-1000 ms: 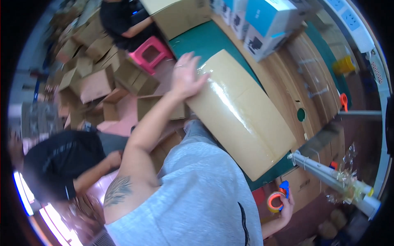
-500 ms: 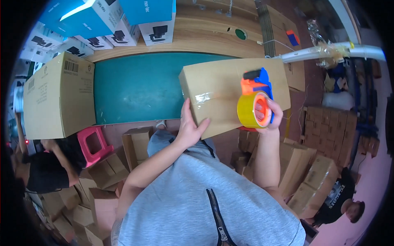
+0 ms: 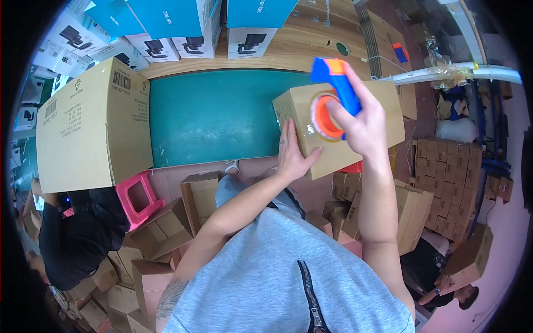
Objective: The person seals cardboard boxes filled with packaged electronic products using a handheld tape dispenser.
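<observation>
On the green-topped bench (image 3: pixel 214 119) a closed brown cardboard box (image 3: pixel 395 116) lies at a slant in front of me. My left hand (image 3: pixel 297 158) rests flat against its left part, fingers straight and thumb apart. Above the box's top, my right hand (image 3: pixel 366 125) grips a blue and orange tape dispenser (image 3: pixel 347 95). Its roll and orange core face up, with the blue head toward the far side. A shiny patch of tape shows on the box near the roll. Whether the dispenser touches the cardboard, I cannot tell.
A large carton (image 3: pixel 83 127) stands at the bench's left end. Blue and white product boxes (image 3: pixel 252 41) line the wooden shelf behind. A pink stool (image 3: pixel 139 200) and open cartons (image 3: pixel 161 227) crowd the floor. One person (image 3: pixel 83 238) is at left; another (image 3: pixel 427 266) holds a box at right.
My right hand has turned the tape dispenser and brought it leftward and farther over the box. The left hand stays on the box. At the lower right, the other person now holds a carton.
</observation>
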